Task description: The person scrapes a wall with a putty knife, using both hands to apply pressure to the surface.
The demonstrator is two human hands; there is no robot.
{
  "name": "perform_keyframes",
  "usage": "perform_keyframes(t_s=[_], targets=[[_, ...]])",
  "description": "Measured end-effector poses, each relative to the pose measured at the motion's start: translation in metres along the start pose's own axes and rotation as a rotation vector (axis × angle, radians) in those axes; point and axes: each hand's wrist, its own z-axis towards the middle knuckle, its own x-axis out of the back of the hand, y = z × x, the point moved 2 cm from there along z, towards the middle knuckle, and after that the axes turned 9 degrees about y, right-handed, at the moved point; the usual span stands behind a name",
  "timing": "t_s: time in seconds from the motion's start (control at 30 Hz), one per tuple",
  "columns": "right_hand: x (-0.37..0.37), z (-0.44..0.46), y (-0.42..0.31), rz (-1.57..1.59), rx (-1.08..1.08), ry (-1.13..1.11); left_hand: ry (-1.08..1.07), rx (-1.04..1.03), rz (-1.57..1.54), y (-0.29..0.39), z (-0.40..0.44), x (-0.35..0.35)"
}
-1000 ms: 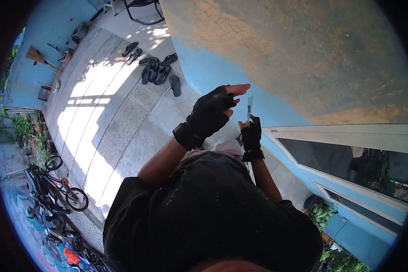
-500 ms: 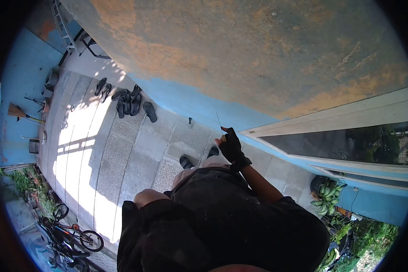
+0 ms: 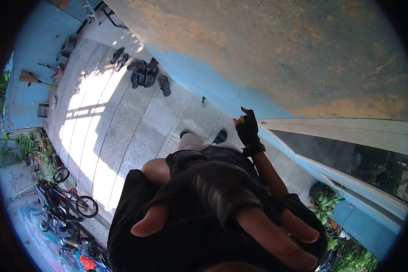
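Note:
My right hand (image 3: pixel 247 130), in a black fingerless glove, is closed around a thin tool (image 3: pixel 242 119) with a light-brown handle. Its narrow blade or rod points up toward the wall and looks like a fine line, so its exact kind is unclear. Behind it is the painted wall (image 3: pixel 204 93), blue low down and worn to patchy grey and orange above. Close to the camera, in front of my dark shirt, my left hand (image 3: pixel 220 190) also wears a fingerless glove. Its thumb and fingers are spread, and nothing shows in them.
Several dark sandals (image 3: pixel 143 74) lie on the tiled floor (image 3: pixel 143 118) along the wall, with a small dark object (image 3: pixel 203 99) nearby. A framed window (image 3: pixel 349 152) and potted plant (image 3: pixel 324 204) are at right. Bicycles (image 3: pixel 75 199), a broom (image 3: pixel 29 77) and a ladder (image 3: pixel 89 11) stand at left.
My left hand has come into view close to the camera, fingers spread. My right hand, still holding the tool, appears higher and farther right; the whole view has shifted.

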Motion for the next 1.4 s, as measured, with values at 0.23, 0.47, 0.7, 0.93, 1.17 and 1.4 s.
perform_keyframes(t_s=[0.23,0.47,0.7,0.93,1.17,1.4], targets=[[-0.014,-0.012,-0.015,-0.038,0.014,0.115,-0.355,-0.101,-0.14,0.051,-0.004,0.017],[-0.057,-0.025,-0.035,0.083,-0.108,0.249,0.585,0.088,0.151,0.12,-0.097,0.18],[-0.111,-0.024,-0.104,0.139,-0.052,0.391,1.014,0.309,-0.191,0.162,-0.181,0.259],[-0.144,-0.029,-0.117,0.275,0.026,0.454,1.044,0.492,-0.048,0.172,-0.195,0.242],[-0.149,-0.043,-0.137,0.247,-0.061,0.398,1.065,0.704,-0.025,0.148,-0.212,0.254],[-0.132,-0.041,-0.117,0.253,-0.115,0.293,0.866,0.696,-0.02,0.103,-0.212,0.284]])
